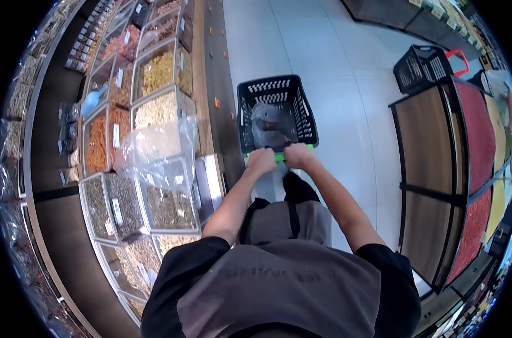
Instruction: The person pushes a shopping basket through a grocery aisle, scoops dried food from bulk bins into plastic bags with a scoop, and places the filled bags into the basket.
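From the head camera, I look down at a pale tiled floor (323, 62) in a shop aisle. Clear-walled bulk bins (154, 67) of dry goods line my left, with a crumpled clear plastic bag (154, 149) draped over some of them and a light-blue scoop (94, 100) farther along. On my right stands a wood-panelled display (428, 135) heaped with red goods (473, 129); beyond its near side is a black basket with a red handle (416, 76).

My left hand (261, 161) and right hand (299, 156) are curled closed, side by side, around the green handle (279, 158) of a black shopping basket (309, 121). The basket sits ahead of me, with a filled plastic bag (264, 121) inside.
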